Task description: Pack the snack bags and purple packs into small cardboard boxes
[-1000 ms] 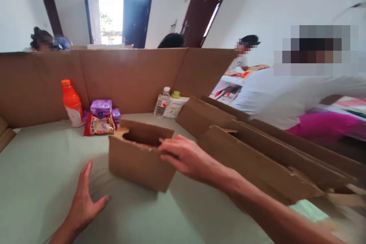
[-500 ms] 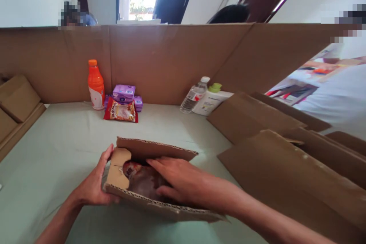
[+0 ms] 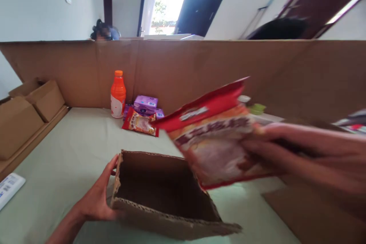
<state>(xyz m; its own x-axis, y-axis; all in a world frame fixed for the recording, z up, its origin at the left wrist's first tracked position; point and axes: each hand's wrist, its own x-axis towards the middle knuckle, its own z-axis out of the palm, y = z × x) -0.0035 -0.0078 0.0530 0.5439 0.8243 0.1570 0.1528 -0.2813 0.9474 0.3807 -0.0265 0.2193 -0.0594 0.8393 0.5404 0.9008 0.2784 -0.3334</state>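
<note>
My left hand [image 3: 98, 198] grips the left end of an open cardboard box [image 3: 171, 227], thumb on the near side and fingers around the far corner. The inside of the box shows dark, with nothing visible in it. My right hand [image 3: 274, 148], blurred by motion, pinches the right edge of a red and orange snack bag [image 3: 220, 141] with a clear window. The bag hangs tilted above the right part of the box and hides some of its rim.
At the back stand an orange bottle [image 3: 118, 95] and purple tissue packs [image 3: 145, 103], a similar snack bag [image 3: 141, 122] before them. Cardboard boxes [image 3: 23, 126] lie left, a white packet [image 3: 11, 188] nearer. A cardboard wall [image 3: 200, 61] runs behind; a cardboard flap [image 3: 288, 206] lies right.
My right hand has come out of the box and up to the right with the snack bag. My left hand still holds the box. The view has turned to the left.
</note>
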